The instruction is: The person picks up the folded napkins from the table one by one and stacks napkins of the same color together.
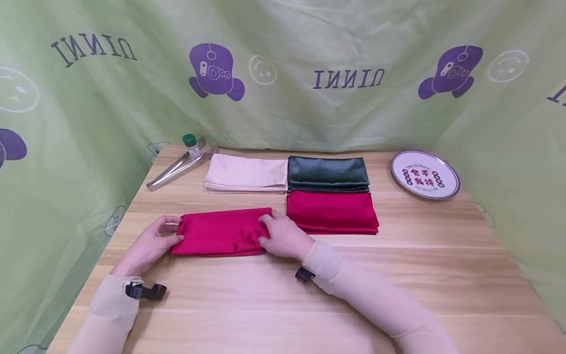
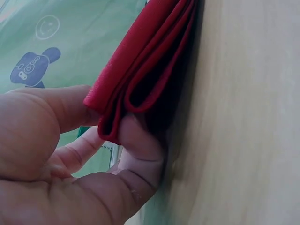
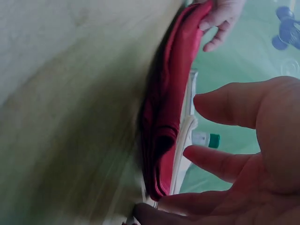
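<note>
A folded red cloth point(image 1: 221, 232) lies lengthwise between both hands, its stacked folds showing in the left wrist view. At its left end, the left hand point(image 1: 154, 241) pinches the edge, thumb on one side of the layers and a bent finger point(image 2: 140, 140) against the other. The right hand point(image 1: 285, 235) is at the opposite end, and its fingers point(image 3: 220, 161) are spread and loosely bent beside the cloth without gripping it. A second folded red cloth point(image 1: 332, 212) lies to the right, below a folded dark green cloth point(image 1: 328, 173). A folded pale pink cloth point(image 1: 246, 172) sits behind the first one.
Metal tongs point(image 1: 177, 171) and a small green-capped bottle point(image 1: 191, 146) are at the back left of the wooden table point(image 1: 274, 305). A white plate point(image 1: 425, 174) with red characters stands at the back right. Green printed curtain point(image 1: 283, 118) encloses the back and sides.
</note>
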`<state>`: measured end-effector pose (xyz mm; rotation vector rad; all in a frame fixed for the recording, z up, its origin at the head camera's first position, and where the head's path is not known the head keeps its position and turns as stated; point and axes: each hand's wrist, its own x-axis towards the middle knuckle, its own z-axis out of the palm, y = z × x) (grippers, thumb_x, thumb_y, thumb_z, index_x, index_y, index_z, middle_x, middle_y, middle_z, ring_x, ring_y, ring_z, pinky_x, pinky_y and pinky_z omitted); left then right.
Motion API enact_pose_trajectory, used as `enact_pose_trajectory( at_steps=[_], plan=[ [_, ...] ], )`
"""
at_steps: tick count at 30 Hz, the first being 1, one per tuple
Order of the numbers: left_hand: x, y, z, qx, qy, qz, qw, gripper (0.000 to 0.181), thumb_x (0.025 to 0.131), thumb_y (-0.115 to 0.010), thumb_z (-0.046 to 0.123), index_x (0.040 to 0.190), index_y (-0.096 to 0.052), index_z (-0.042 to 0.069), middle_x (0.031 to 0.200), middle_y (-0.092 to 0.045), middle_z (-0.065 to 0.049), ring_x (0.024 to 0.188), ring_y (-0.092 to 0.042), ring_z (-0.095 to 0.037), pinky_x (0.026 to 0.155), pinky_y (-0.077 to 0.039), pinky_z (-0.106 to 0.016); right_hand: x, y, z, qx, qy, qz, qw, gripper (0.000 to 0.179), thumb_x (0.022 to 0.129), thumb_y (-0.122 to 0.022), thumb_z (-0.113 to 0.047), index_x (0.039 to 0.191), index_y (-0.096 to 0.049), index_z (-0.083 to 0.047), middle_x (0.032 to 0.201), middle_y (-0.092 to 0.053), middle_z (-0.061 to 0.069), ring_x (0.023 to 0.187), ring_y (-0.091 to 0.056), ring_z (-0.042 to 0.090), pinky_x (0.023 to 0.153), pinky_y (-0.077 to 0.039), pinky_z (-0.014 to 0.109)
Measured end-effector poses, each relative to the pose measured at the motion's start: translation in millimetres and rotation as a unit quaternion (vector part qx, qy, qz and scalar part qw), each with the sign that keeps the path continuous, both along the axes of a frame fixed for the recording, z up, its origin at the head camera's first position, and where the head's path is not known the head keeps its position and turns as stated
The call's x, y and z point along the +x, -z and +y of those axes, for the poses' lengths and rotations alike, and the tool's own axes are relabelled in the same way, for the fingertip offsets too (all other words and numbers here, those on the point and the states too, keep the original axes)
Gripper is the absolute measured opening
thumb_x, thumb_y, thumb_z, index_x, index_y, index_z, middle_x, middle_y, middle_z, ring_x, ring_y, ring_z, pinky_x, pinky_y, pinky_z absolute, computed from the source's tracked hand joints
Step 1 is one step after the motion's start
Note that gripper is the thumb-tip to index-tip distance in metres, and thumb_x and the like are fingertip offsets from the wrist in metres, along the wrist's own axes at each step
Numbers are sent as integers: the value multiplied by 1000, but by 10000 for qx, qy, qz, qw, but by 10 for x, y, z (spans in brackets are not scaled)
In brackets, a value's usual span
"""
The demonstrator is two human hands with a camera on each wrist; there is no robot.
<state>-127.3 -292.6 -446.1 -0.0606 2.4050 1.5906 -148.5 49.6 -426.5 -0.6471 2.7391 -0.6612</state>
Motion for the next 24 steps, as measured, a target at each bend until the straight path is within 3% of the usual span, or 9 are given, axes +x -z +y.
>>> enact_pose_trajectory(
  at_steps=[5, 12, 20, 24],
  plan=[
    [26, 17, -11, 4, 23, -60, 10000, 50, 93, -62, 3, 137, -40, -4, 136, -42, -30, 120, -44, -37, 77, -51, -24, 7, 22, -75, 292, 169, 136, 9993, 51, 89, -68, -29, 134, -54, -10, 142, -45, 25, 132, -40, 44, 111, -31, 46],
    [25, -2, -31, -244, 50, 168, 9995, 50, 94, -63, 9, 138, -43, -2, 141, -40, -25, 119, -46, -35, 79, -49, -21, -59, 60, -137, 314, 131, 405, 9986, 46, 87, -71, -23, 129, -57, -8, 121, -58, 15, 116, -48, 34, 101, -39, 41],
    [27, 16, -25, -85, -50, 268, 9996, 48, 95, -63, 7, 139, -44, -1, 142, -39, -26, 96, -63, -14, 74, -53, -23, -117, 97, -133, -721, 115, 115, 9973, 44, 84, -73, -13, 125, -59, -14, 124, -54, 9, 115, -50, 23, 97, -44, 36],
    [32, 47, -28, 67, -82, 351, 9993, 48, 94, -63, 6, 139, -45, -1, 142, -39, -26, 93, -64, -10, 73, -54, -23, -144, 179, -115, -1783, 270, -110, 9836, 38, 84, -72, -9, 120, -62, -15, 122, -57, 3, 113, -51, 18, 97, -43, 33]
  ],
)
